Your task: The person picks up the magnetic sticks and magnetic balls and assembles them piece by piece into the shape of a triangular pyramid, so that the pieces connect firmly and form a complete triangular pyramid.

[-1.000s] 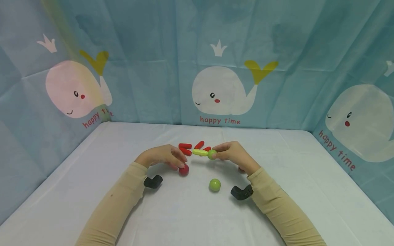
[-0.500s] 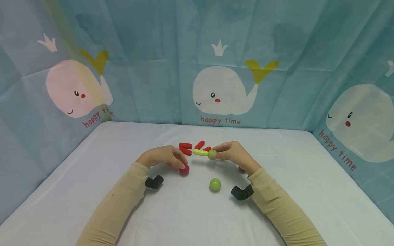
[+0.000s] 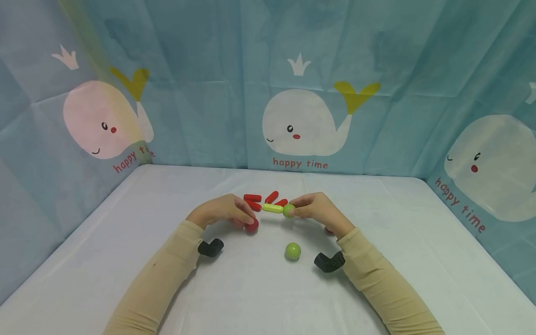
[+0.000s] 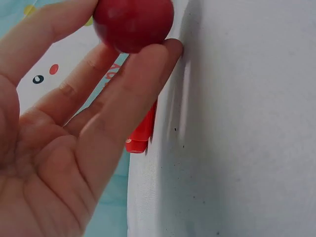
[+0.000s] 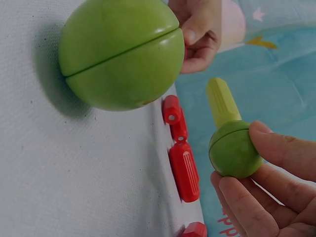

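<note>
In the head view my left hand (image 3: 226, 209) pinches a red ball (image 3: 251, 226) between thumb and fingers. The left wrist view shows this red ball (image 4: 136, 22) up close at the fingertips. My right hand (image 3: 318, 209) holds a green ball (image 3: 289, 211) with a yellow-green stick (image 3: 273, 208) joined to it, pointing left. Seen from the right wrist, thumb and fingertips grip the grooved green ball (image 5: 234, 153), and the ribbed stick (image 5: 223, 103) extends from its far side. The two held balls are apart.
Several red sticks (image 3: 252, 198) lie on the white table (image 3: 234, 288) behind the hands. A loose green ball (image 3: 293, 251) rests nearer, between the forearms. Another reddish ball (image 3: 329, 231) is mostly hidden by the right wrist. A whale-print curtain (image 3: 201, 116) stands behind.
My left hand has raised the red ball slightly and shifted a little right with it. The right hand, its green ball and the stick have barely moved.
</note>
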Available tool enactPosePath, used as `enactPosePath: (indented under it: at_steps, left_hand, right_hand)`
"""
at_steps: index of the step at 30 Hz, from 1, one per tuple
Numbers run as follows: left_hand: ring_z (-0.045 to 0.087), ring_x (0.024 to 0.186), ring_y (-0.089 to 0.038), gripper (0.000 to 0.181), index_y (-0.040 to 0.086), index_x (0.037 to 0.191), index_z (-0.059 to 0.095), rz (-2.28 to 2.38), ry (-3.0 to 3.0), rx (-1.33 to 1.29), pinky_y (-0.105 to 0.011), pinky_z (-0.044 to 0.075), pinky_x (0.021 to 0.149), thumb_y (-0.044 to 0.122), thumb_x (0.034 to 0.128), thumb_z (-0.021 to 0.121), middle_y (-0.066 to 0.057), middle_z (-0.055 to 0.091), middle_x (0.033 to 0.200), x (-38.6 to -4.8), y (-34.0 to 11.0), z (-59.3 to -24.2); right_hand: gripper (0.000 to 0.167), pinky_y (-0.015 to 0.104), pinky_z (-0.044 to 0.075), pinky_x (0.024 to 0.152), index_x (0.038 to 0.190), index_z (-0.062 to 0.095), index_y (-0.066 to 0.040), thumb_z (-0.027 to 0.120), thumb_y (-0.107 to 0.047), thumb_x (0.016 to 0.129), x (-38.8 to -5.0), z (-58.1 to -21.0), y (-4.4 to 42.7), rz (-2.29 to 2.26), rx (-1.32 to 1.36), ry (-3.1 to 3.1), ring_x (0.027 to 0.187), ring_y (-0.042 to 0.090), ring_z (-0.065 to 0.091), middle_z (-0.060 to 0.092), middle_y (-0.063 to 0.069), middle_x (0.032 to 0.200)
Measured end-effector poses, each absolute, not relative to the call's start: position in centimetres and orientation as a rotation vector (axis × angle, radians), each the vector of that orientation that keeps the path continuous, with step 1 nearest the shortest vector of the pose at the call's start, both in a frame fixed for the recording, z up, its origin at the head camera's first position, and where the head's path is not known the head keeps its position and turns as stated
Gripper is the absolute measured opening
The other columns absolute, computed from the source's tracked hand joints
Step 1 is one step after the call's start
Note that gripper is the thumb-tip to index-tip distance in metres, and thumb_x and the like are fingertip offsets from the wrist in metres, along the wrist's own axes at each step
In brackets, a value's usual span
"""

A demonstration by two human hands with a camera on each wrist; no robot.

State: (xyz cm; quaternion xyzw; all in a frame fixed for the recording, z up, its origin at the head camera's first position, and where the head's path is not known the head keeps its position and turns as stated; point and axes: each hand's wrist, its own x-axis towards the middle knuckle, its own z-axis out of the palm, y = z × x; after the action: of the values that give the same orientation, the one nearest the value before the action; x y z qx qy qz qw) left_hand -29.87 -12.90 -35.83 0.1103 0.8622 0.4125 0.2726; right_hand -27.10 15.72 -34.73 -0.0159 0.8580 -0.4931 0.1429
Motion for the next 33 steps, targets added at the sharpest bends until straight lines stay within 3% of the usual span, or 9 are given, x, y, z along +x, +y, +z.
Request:
enactPosePath:
  at_steps: [8,17,33]
  left_hand:
    - [0.067,0.098,-0.019,0.029,0.012,0.108,0.073,1.221,2.287,0.255,-0.031,0.057,0.088,0.027,0.0840,0.078,-0.004,0.069,0.114,-30.20,-12.96,-35.92]
    - [0.060,0.115,-0.024,0.026,0.015,0.112,0.073,1.329,2.334,0.139,-0.033,0.057,0.090,0.027,0.0889,0.073,-0.008,0.063,0.126,-30.73,-12.78,-36.05]
    - [0.063,0.113,-0.023,0.029,0.013,0.111,0.073,1.426,2.305,0.126,-0.033,0.056,0.093,0.030,0.0874,0.076,-0.009,0.064,0.127,-30.67,-12.54,-36.16]
  right_hand:
    - [0.041,0.040,0.046,0.093,0.116,0.074,-0.025,0.083,-0.037,0.078,-27.14,-34.61,15.83,-1.410,-0.044,2.477,0.108,0.021,0.062,0.074,-0.003,0.115]
    - [0.038,0.040,0.048,0.094,0.115,0.075,-0.020,0.082,-0.031,0.080,-27.26,-34.91,16.02,-1.399,-0.097,2.501,0.108,0.020,0.063,0.074,0.000,0.115]
    - [0.037,0.037,0.050,0.093,0.115,0.075,-0.017,0.081,-0.029,0.081,-27.34,-35.09,15.93,-1.372,-0.140,2.509,0.108,0.018,0.064,0.073,0.001,0.117]
